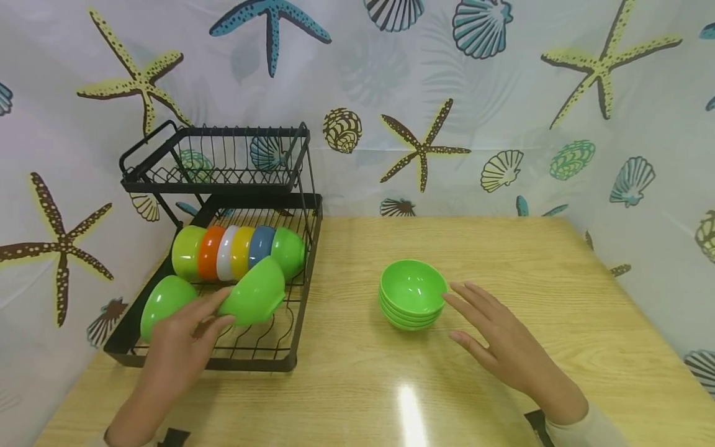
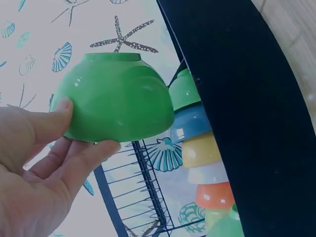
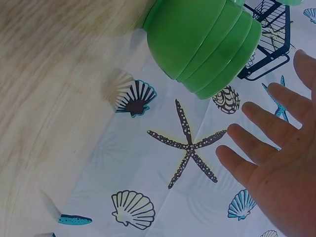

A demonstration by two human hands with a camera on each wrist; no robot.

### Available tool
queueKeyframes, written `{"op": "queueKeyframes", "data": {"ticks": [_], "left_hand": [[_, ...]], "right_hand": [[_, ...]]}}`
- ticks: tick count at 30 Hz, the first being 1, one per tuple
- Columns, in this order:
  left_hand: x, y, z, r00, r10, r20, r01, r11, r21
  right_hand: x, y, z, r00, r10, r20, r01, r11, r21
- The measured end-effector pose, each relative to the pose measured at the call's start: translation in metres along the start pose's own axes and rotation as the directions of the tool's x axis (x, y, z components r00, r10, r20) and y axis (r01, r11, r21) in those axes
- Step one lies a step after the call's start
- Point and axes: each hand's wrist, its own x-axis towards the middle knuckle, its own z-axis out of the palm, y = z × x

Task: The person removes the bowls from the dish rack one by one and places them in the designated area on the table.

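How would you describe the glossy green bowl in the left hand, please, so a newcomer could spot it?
Find the black two-tier wire dish rack, at left on the wooden table. Over its lower tier, the left hand holds the tilted glossy green bowl. Other green bowls stand in the rack or stacked on the table; only this one is held.

No legible text, label, brand, number or sign in the head view or in either wrist view.
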Motion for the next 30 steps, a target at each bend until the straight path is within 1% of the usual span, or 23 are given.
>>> {"op": "queueKeyframes", "data": {"ticks": [3, 7, 9, 12, 14, 17, 19, 23, 26, 27, 30], "left_hand": [[0.0, 0.003, 0.002, 0.998, 0.054, -0.03, -0.054, 0.999, -0.009], [0.003, 0.007, 0.006, 0.99, 0.126, -0.062, -0.131, 0.988, -0.085], [0.004, 0.008, 0.008, 0.987, 0.149, -0.065, -0.155, 0.981, -0.115], [0.007, 0.009, 0.01, 0.985, 0.165, -0.059, -0.172, 0.975, -0.142], [0.009, 0.011, 0.012, 0.977, 0.2, -0.078, -0.21, 0.965, -0.154], [0.012, 0.015, 0.016, 0.957, 0.265, -0.117, -0.282, 0.942, -0.18], [0.014, 0.017, 0.019, 0.946, 0.297, -0.126, -0.317, 0.928, -0.194], [0.013, 0.022, 0.022, 0.934, 0.343, -0.101, -0.356, 0.919, -0.168], [0.012, 0.027, 0.023, 0.919, 0.387, -0.081, -0.394, 0.909, -0.135], [0.011, 0.028, 0.023, 0.919, 0.388, -0.067, -0.394, 0.909, -0.133], [0.011, 0.033, 0.023, 0.912, 0.408, -0.047, -0.411, 0.904, -0.119]], "right_hand": [[0.0, -0.001, 0.0, 1.0, 0.001, 0.001, -0.001, 1.0, 0.002], [0.001, -0.001, 0.001, 1.0, -0.006, -0.011, 0.006, 1.0, -0.004], [0.001, -0.002, 0.0, 1.0, -0.009, -0.014, 0.009, 1.0, -0.005], [0.003, -0.002, -0.001, 1.0, -0.016, -0.015, 0.016, 1.0, -0.002], [0.003, -0.002, -0.001, 1.0, -0.016, -0.007, 0.016, 1.0, 0.001], [0.004, -0.003, -0.001, 1.0, -0.021, -0.007, 0.021, 1.0, 0.001], [0.004, -0.003, -0.001, 1.0, -0.021, -0.007, 0.021, 1.0, 0.001], [0.005, -0.003, 0.0, 0.999, -0.03, -0.012, 0.031, 1.0, 0.005], [0.005, -0.004, 0.001, 0.999, -0.043, -0.019, 0.043, 0.999, 0.006], [0.006, -0.005, 0.001, 0.999, -0.047, -0.019, 0.047, 0.999, 0.008], [0.007, -0.007, 0.0, 0.998, -0.056, -0.019, 0.057, 0.998, 0.016]]}}
